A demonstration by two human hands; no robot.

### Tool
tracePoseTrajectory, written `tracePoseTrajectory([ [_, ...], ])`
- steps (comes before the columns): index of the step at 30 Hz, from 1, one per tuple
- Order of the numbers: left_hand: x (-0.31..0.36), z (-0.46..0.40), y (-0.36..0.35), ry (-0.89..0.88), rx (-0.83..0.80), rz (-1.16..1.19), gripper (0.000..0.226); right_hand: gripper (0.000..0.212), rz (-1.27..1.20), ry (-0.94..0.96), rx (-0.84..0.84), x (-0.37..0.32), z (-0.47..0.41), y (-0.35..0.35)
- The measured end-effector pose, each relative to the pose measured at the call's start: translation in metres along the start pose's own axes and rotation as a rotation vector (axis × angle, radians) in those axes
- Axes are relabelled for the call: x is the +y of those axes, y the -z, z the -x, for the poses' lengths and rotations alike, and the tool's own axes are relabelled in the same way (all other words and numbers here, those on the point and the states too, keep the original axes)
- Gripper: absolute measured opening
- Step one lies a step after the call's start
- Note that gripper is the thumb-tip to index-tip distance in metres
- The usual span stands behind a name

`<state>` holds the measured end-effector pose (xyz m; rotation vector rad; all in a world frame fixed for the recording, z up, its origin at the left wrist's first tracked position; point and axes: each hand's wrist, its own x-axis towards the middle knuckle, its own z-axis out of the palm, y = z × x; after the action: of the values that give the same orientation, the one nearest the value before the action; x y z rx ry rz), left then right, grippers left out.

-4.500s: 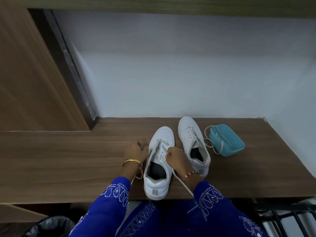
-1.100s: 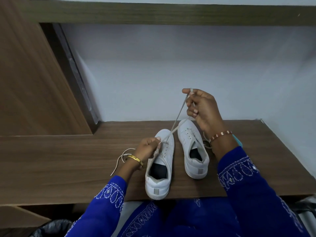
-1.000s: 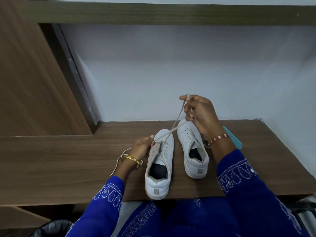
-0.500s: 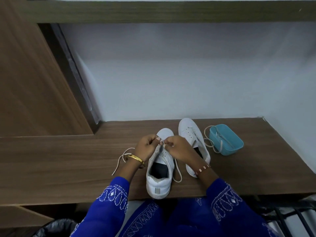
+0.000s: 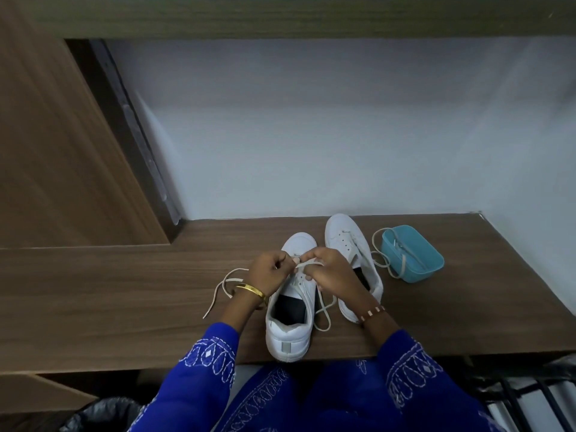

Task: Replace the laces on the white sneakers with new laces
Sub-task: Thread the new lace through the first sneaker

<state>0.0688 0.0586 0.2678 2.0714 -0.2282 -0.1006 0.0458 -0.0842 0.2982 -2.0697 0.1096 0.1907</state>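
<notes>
pinching: both hands meet over the front of the near sneaker (image 5: 291, 310), head view only
left hand (image 5: 270, 271): fingers curled together, clamped on the lace (image 5: 307, 263) at the eyelets, gold bangle (image 5: 251, 289) on the wrist
right hand (image 5: 332, 271): fingers curled, thumb and forefinger nipping the same lace just beside the left hand's fingertips; beaded bracelet (image 5: 371, 313) on the wrist
lace ends: one end trails left across the wooden shelf (image 5: 124, 294) in a loose loop behind the left wrist; the other loops down between the two sneakers
near sneaker: white, heel toward the person at the shelf's front edge, toe pointing to the wall
far sneaker (image 5: 349, 244): white, just to the right, partly hidden by the right hand, its eyelets bare
blue tub (image 5: 414, 255): right of the far sneaker, near it; another lace (image 5: 385, 261) draped over its rim and onto the shelf
sleeves (image 5: 405, 369): blue with white stitching
</notes>
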Motion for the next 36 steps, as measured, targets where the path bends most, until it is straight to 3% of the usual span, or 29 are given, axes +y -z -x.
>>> tracePoseTrajectory([
  [4,-0.005,-0.002,-0.001,0.051,0.049,-0.002,0.036,0.012,0.055,0.035,0.099,0.006,-0.004,-0.002],
  [7,-0.012,-0.002,-0.002,0.121,0.082,-0.092,0.034,0.014,-0.054,-0.051,0.115,0.010,-0.003,0.005],
  [10,-0.019,-0.002,-0.008,0.213,0.057,-0.214,0.016,0.010,-0.212,-0.142,0.079,0.011,-0.002,0.012],
  [13,-0.022,0.001,-0.016,0.307,-0.004,-0.240,0.027,0.009,-0.205,-0.193,0.090,0.012,-0.001,0.015],
  [19,-0.022,0.009,-0.023,0.213,-0.026,-0.361,0.017,0.032,-0.215,-0.239,0.078,0.020,0.001,0.012],
  [21,-0.024,0.008,-0.022,0.215,-0.009,-0.373,0.028,0.029,-0.278,-0.263,0.011,0.022,0.000,0.009],
  [25,-0.027,0.007,-0.019,0.211,0.031,-0.417,0.027,0.023,-0.422,-0.328,-0.155,0.021,-0.004,0.008],
  [31,-0.028,0.016,-0.018,0.227,0.031,-0.452,0.032,0.026,-0.434,-0.398,-0.077,0.032,-0.014,0.003],
  [34,-0.025,0.013,-0.019,0.216,0.025,-0.479,0.036,0.028,-0.503,-0.464,-0.178,0.034,-0.016,0.002],
  [36,-0.024,0.011,-0.021,0.201,0.011,-0.509,0.036,0.026,-0.453,-0.420,-0.109,0.035,-0.016,-0.001],
])
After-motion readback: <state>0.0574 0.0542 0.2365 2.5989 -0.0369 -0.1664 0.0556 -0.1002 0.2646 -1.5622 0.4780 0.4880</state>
